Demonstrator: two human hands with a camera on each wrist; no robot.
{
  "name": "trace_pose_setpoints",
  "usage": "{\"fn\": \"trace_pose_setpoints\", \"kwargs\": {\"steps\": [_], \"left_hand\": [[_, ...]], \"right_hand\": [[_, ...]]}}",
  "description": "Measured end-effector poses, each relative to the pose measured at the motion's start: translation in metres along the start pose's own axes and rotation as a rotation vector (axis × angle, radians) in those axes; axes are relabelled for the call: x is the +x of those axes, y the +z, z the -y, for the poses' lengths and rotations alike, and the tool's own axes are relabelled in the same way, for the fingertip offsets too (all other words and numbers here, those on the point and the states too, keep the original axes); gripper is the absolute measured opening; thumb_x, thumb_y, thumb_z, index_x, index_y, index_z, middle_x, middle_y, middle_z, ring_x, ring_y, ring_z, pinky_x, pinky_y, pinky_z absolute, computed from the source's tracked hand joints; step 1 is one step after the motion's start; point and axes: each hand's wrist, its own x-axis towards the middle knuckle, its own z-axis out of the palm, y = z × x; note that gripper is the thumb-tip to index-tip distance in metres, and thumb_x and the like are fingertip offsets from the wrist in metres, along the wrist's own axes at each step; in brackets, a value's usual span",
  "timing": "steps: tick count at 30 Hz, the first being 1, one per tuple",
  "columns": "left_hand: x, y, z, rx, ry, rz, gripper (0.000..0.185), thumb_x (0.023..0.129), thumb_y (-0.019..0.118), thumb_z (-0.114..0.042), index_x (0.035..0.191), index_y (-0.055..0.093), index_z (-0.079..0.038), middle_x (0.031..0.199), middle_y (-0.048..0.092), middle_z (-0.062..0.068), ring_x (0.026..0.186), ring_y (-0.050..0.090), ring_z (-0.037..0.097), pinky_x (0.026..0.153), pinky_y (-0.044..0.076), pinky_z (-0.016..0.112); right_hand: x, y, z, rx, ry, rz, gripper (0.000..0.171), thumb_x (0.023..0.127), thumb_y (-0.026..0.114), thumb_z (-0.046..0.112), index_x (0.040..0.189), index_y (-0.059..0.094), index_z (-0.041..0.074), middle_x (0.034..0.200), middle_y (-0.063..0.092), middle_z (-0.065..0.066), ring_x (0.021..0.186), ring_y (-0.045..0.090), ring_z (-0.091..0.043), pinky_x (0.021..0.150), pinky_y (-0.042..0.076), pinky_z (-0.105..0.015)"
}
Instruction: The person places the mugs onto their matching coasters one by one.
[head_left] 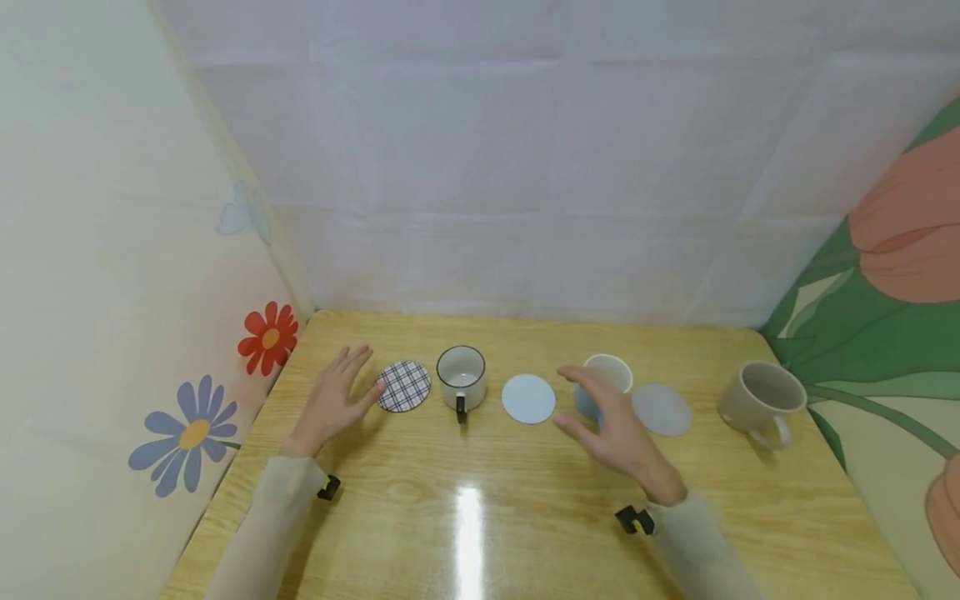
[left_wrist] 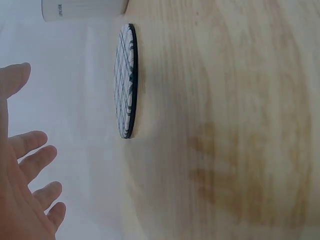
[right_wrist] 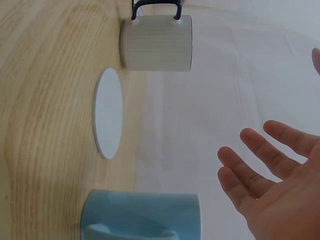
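Blue mug (head_left: 600, 383) upright, mouth upward

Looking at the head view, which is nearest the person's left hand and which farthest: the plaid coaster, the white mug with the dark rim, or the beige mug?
1. Plaid coaster: just right of the left hand, by its fingertips.
2. White mug: next along, right of the coaster.
3. Beige mug: far right end of the table.

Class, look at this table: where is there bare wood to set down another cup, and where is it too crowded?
Free: the wide near strip of the table between the two sleeves, and the far strip behind the row. Crowded: the row itself, from plaid coaster, white mug, pale blue coaster, blue cup and grey coaster to beige mug.
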Motion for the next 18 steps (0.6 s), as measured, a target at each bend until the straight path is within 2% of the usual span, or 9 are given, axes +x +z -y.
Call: {"fn": "trace_pose_setpoints", "kwargs": {"steps": [6, 13, 18], "left_hand": [[-0.003, 0.007, 0.005, -0.012, 0.013, -0.008, 0.07, 0.105, 0.065, -0.041, 0.16, 0.046, -0.001, 0.169, 0.042, 0.02, 0.158, 0.026, 0.054, 0.123, 0.023, 0.078], [-0.006, 0.011, 0.008, -0.025, 0.003, 0.013, 0.069, 0.104, 0.066, -0.037, 0.159, 0.046, -0.001, 0.167, 0.044, 0.02, 0.157, 0.028, 0.055, 0.122, 0.023, 0.079], [-0.006, 0.014, 0.009, -0.042, -0.019, 0.03, 0.069, 0.103, 0.069, -0.034, 0.16, 0.046, -0.002, 0.167, 0.044, 0.02, 0.157, 0.028, 0.054, 0.123, 0.023, 0.078]], "right_hand": [[0.001, 0.011, 0.0, 0.018, 0.0, 0.002, 0.062, 0.091, 0.081, 0.018, 0.145, 0.058, -0.002, 0.146, 0.063, -0.021, 0.129, 0.063, -0.041, 0.106, 0.052, -0.066], [0.003, 0.024, 0.0, 0.052, 0.006, 0.031, 0.059, 0.093, 0.081, 0.019, 0.144, 0.06, -0.001, 0.143, 0.066, -0.018, 0.128, 0.064, -0.037, 0.105, 0.054, -0.063], [0.005, 0.031, 0.0, 0.019, 0.02, 0.05, 0.057, 0.095, 0.079, 0.023, 0.143, 0.06, 0.0, 0.143, 0.066, -0.016, 0.126, 0.065, -0.036, 0.105, 0.055, -0.061]]}}
